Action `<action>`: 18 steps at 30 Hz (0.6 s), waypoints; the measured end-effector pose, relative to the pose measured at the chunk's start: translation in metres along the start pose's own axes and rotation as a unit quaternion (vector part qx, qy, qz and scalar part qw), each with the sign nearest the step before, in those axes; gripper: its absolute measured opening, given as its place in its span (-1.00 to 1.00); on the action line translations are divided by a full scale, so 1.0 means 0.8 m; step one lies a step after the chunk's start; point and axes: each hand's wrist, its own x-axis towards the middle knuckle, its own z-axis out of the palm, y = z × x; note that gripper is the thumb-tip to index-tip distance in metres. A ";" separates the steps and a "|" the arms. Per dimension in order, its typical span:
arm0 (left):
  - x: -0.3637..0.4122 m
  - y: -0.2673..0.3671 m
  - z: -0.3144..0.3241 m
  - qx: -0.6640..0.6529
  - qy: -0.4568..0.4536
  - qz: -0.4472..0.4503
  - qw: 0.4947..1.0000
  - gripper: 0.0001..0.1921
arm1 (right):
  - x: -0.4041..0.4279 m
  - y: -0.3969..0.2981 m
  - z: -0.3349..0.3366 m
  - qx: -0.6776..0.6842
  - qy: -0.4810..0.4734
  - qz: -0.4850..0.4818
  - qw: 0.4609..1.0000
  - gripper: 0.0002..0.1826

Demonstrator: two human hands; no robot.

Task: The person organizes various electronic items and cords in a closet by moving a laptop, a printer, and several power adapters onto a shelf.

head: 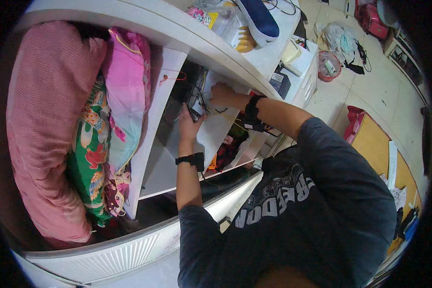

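Note:
My left hand [190, 124] is inside a white cabinet compartment, its fingers around a small black object [194, 114] whose kind I cannot tell. Thin dark cables [201, 95] run just above it, beside a dark box-like item [185, 81]. To the right, my right hand [223, 94] is curled over the pale shelf board, close to the cables; whether it grips something is hidden. Each wrist wears a black strap. A red cord [174, 78] lies over the white divider to the left.
Folded pink bedding [50, 126], a green patterned cloth [93, 151] and a pink-and-blue cloth [127, 90] fill the left compartment. Dark clothes [230, 151] lie in the right one. A white table [262, 59] holds a blue shoe [259, 18]. A red basket [328, 66] stands on the tiled floor.

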 end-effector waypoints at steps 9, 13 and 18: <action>-0.023 0.014 -0.011 0.000 -0.013 0.058 0.998 -0.71 | -0.021 -0.024 0.032 0.463 -0.226 -0.004 0.857 -0.66; -0.027 0.021 0.019 -0.029 0.009 -0.003 1.000 -0.80 | -0.014 -0.057 0.044 0.637 -0.262 0.241 0.684 -0.71; 0.000 0.022 0.001 -0.065 0.082 -0.066 0.992 -0.70 | 0.006 0.004 0.107 0.406 -0.058 -0.004 0.912 -0.81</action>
